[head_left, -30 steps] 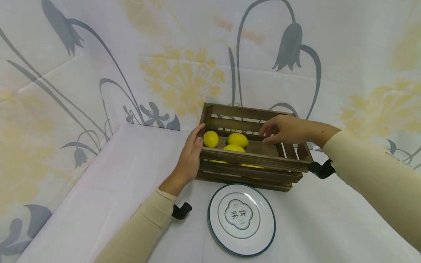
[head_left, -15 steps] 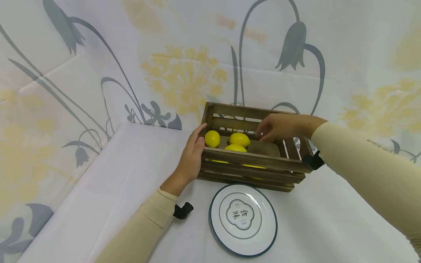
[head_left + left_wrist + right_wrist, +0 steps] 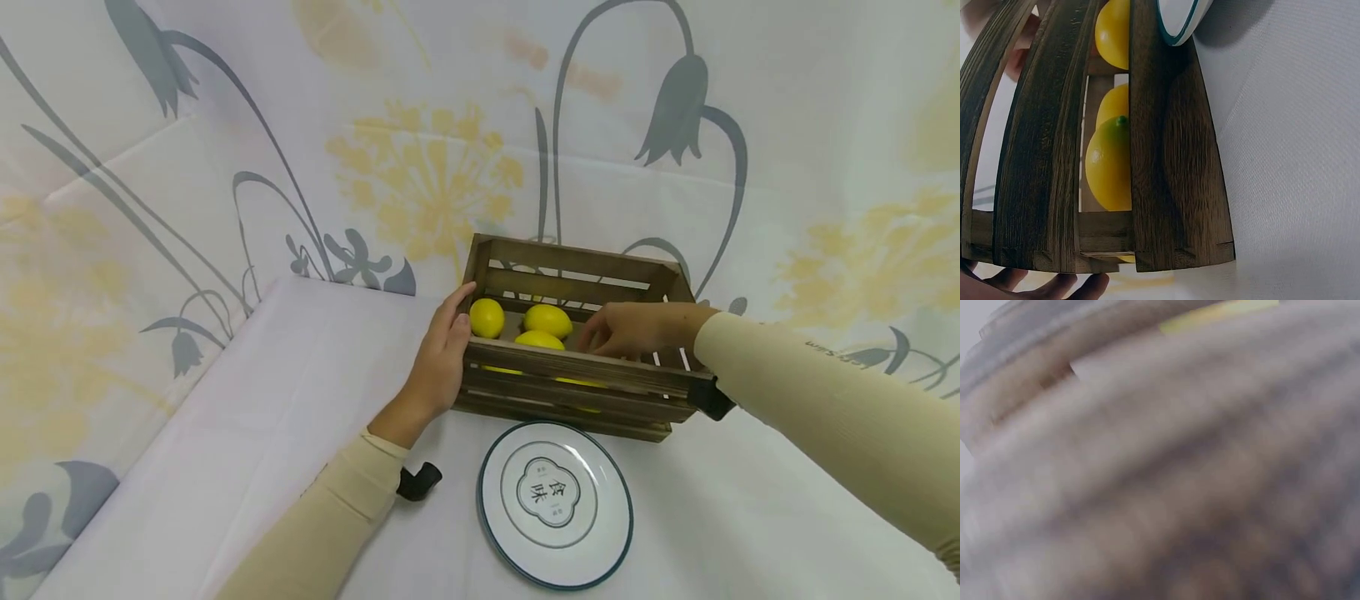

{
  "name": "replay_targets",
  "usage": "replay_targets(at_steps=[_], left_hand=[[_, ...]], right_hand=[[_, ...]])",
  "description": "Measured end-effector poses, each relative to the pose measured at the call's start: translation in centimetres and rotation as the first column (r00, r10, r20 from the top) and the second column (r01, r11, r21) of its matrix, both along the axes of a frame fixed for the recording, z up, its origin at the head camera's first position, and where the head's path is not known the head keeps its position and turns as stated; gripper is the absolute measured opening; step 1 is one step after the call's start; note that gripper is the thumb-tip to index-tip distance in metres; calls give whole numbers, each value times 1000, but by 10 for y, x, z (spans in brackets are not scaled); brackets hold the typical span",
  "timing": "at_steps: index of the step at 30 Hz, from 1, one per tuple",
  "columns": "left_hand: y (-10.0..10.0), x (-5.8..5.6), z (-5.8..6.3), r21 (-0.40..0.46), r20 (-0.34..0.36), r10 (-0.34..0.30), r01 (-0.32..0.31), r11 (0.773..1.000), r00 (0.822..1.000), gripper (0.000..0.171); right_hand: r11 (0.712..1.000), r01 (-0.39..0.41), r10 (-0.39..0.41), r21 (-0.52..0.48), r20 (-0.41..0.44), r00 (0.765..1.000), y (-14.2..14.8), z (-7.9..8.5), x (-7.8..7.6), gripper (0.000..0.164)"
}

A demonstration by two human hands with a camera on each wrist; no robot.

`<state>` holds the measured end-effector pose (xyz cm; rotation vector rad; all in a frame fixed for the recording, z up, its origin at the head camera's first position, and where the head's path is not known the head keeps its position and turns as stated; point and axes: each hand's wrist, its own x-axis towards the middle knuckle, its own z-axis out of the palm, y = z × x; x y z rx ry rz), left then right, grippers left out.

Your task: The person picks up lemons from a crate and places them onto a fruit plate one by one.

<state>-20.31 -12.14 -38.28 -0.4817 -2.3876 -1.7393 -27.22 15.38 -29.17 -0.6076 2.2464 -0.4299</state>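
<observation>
A brown slatted wooden crate [image 3: 577,367] holds several yellow lemons. Three show over its rim: one lemon [image 3: 487,319] at the left end, a second lemon [image 3: 547,322] beside it, and a third lemon [image 3: 540,340] nearer the front. More yellow shows between the front slats. Against the crate's left end rests my left hand [image 3: 438,358], its fingers and thumb along the outside. My right hand [image 3: 630,329] reaches down inside, right of the lemons, with fingers bent downward. The front rail hides its fingertips, so any hold is unclear. The right wrist view is badly blurred.
In front of the crate, a white plate [image 3: 555,517] with a dark teal rim lies on the white tablecloth [image 3: 262,417]. Behind stands a flower-patterned cloth backdrop [image 3: 450,100]. A black wrist device [image 3: 417,482] sits by my left sleeve.
My right hand has moved slightly left, then lower into the crate and toward its front rail. My left hand keeps its place on the crate's end, and the lemons look unmoved.
</observation>
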Motion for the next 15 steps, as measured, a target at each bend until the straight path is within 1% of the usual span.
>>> replay_targets(at_steps=[5,11,15], left_hand=[[0,-1,-1,-5,-6,-3,3,1000,1000,51],[2,-2,3,-15,-20,-11,10,1000,1000,51],[2,-4,8,-21,-23,-6,6,1000,1000,50]], right_hand=[[1000,11,-11,28,-24,1000,-1,-12,0,34],[999,48,-48,22,-10,999,-2,-17,-1,38],[999,44,-44,20,-29,999,-2,-19,-3,38]])
